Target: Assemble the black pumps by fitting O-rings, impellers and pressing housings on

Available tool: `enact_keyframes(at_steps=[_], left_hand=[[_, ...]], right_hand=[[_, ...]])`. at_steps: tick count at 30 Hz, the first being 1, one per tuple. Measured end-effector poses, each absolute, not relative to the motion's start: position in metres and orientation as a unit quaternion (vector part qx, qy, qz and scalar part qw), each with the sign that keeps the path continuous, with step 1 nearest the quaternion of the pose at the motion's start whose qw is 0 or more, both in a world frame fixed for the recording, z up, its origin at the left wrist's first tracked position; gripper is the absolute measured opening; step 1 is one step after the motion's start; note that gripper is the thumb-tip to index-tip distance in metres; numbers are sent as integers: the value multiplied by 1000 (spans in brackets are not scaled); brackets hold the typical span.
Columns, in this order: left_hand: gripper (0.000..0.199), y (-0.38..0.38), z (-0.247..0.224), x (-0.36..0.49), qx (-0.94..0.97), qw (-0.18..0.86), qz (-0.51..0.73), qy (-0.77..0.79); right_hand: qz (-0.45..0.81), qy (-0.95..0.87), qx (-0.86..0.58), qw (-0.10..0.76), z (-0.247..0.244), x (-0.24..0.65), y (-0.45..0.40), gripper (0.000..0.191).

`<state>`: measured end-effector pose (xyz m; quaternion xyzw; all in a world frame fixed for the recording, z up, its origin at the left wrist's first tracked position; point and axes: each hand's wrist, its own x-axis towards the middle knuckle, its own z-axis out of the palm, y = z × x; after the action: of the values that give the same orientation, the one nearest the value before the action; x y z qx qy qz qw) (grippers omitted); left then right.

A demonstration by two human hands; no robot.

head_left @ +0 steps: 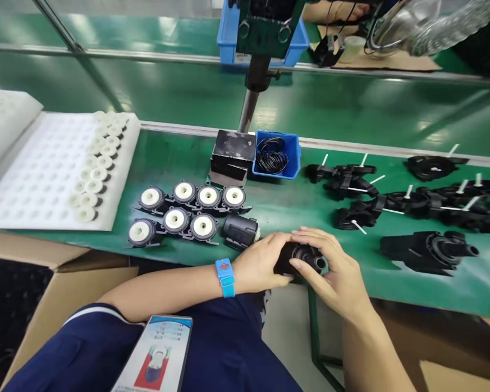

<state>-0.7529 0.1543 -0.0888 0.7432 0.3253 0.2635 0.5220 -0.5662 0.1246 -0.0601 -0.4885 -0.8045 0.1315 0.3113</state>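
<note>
The badge (153,354) on the person's chest carries lines of print and a picture on red, and the blue wristband (225,277) on the left wrist has a red emblem; neither can be read. Both hands are closed around 1 black housing (297,255) at the near edge of the green surface (277,204): the left hand (259,264) grips its left side, the right hand (337,272) curves over its right end. Just beside the left hand lies 1 black cylinder (240,231). Left of that sit 7 disc-topped parts (203,226), 4 behind and 3 in front. A small blue bin (296,157) contains black rings (273,161), tangled beyond counting. The white foam tray (44,174) holds white round pieces (99,173) along its right side. At right lies 1 larger black part (427,251).
</note>
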Motion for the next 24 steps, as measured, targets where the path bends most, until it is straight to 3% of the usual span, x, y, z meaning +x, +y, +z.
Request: enact_keyframes(at_steps=[3,9,15,24], left_hand=[[64,160,-88,-759,751,512,254,331],[67,157,-90,-759,739,526,254,336],[64,155,-94,-755,730,533,262,337],[61,156,-95,-757,726,547,272,316]], right_hand=[[123,-808,-486,309,-59,-573,130,27],[78,-819,-501,269,-57,-561,122,52],[80,-837,-473,262,-61,-549,119,48],[108,-852,-445,254,-63,-543,128,63]])
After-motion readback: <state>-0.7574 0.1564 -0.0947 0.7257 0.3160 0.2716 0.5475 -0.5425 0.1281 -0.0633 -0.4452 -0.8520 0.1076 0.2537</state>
